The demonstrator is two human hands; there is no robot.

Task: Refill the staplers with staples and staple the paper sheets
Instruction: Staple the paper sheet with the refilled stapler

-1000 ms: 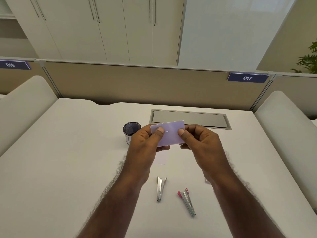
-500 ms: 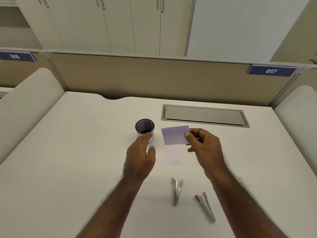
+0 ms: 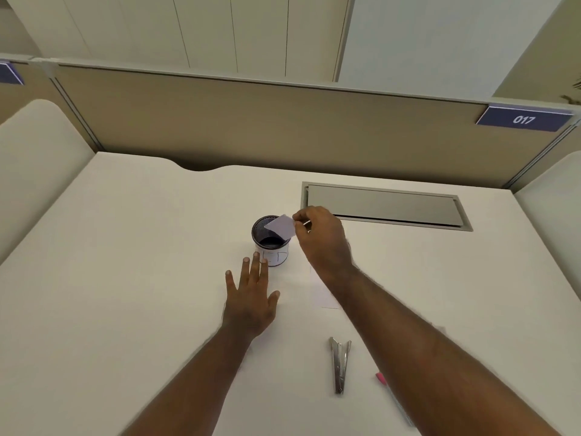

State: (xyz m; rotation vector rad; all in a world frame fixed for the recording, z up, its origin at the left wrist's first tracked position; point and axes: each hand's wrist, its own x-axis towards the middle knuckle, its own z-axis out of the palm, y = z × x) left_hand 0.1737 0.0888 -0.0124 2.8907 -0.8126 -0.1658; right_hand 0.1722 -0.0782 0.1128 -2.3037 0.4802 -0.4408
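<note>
Nearest you on the table [image 3: 110, 278] lies the silver stapler [image 3: 339, 366], sprung open, its hinge end toward you. Just right of it, a pink stapler [image 3: 381, 378] shows only its pink tip; your right forearm hides the rest.

Your left hand [image 3: 251, 297] is flat, palm down, fingers [image 3: 254, 265] straight and spread wide, holding nothing. The fingertips sit just beside the cup's base; I cannot tell whether they touch it.

Beyond the silver stapler, a pale sheet [image 3: 325, 294] lies flat on the table, half covered by your right wrist.

Further out stands the cup [image 3: 273, 251], a dark mesh pot with a white band round its lower wall, upright.

Your right hand [image 3: 320, 237] reaches over it, thumb and fingers pinching the right edge of a small lilac paper [image 3: 281, 227]. The paper is tilted, hanging over the cup's mouth, its lower corner at or just inside the rim.

Behind your right hand a grey hatch [image 3: 383, 206] is set flush in the table. At the far edge rises a beige partition [image 3: 251, 127] with a blue plate [image 3: 523, 119] reading 017, and pale cabinets [image 3: 204, 29] stand behind it.
</note>
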